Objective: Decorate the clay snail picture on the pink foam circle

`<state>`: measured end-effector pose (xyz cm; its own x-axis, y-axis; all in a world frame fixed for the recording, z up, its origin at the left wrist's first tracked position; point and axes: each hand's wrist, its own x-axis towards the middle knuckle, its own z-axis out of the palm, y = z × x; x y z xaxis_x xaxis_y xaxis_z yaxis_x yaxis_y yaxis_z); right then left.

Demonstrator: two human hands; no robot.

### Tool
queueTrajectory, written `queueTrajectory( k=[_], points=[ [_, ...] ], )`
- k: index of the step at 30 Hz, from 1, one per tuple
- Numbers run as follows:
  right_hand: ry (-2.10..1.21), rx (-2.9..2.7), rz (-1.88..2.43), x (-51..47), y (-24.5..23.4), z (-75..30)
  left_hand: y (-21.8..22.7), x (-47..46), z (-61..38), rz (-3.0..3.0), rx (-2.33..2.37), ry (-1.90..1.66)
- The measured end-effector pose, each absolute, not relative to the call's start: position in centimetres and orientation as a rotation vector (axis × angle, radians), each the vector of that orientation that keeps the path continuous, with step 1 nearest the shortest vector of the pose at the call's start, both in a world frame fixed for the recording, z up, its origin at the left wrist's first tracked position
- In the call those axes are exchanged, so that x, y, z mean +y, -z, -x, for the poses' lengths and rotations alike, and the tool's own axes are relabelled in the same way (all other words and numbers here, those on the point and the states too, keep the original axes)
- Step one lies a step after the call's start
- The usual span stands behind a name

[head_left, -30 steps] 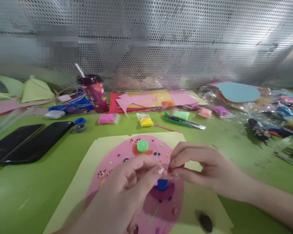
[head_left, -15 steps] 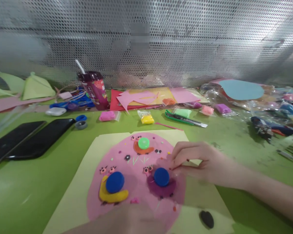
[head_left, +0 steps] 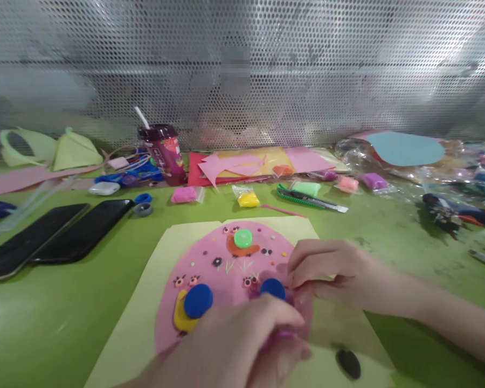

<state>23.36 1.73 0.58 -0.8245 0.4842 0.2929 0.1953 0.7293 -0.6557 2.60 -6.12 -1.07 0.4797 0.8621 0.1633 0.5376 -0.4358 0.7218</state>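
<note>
A pink paper circle (head_left: pixel 222 293) on a pale yellow sheet (head_left: pixel 137 302) carries three clay snails with bottle-cap shells. My left hand (head_left: pixel 242 334) reaches over the purple snail's lower part, thumb and index finger apart, a magenta patch showing between them. Whether that patch is loose clay or the snail's body I cannot tell. At the snail's right side my right hand (head_left: pixel 327 269) has its fingertips pressed together beside the blue cap (head_left: pixel 272 289); anything in them is hidden. The yellow snail (head_left: pixel 181 312) is partly covered by my left hand. Above sits an orange snail (head_left: pixel 242 246) with a green cap (head_left: pixel 243 238).
A dark oval piece (head_left: pixel 348 364) lies on the sheet's lower right. Behind are a green utility knife (head_left: pixel 307 198), bagged yellow clay (head_left: pixel 248 200) and pink clay (head_left: pixel 184 194). Two black phones (head_left: pixel 84 229), tape rolls (head_left: pixel 143 209) and a drink cup (head_left: pixel 164 153) stand left.
My left hand has come up from the bottom edge and to the right, over the purple snail. My right hand stays by the snail's right side. The view has shifted slightly.
</note>
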Motion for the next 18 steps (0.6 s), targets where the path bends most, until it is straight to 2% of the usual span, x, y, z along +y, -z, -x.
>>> queueTrajectory(
  k=[4, 8, 18],
  points=[
    [-0.597, -2.412, 0.502, 1.1, -1.1, -23.3, -0.6, -5.0, -3.4, -1.544, 1.284, -0.675],
    [-0.416, -2.366, 0.457, 0.3, -1.1, -23.2, -1.8, -4.6, -3.9, -1.133, 1.223, -0.629],
    [-0.269, -2.335, 0.516, -0.4, -1.7, -22.7, -0.5, -4.4, -3.7, -0.888, 1.000, -0.667]
  ],
)
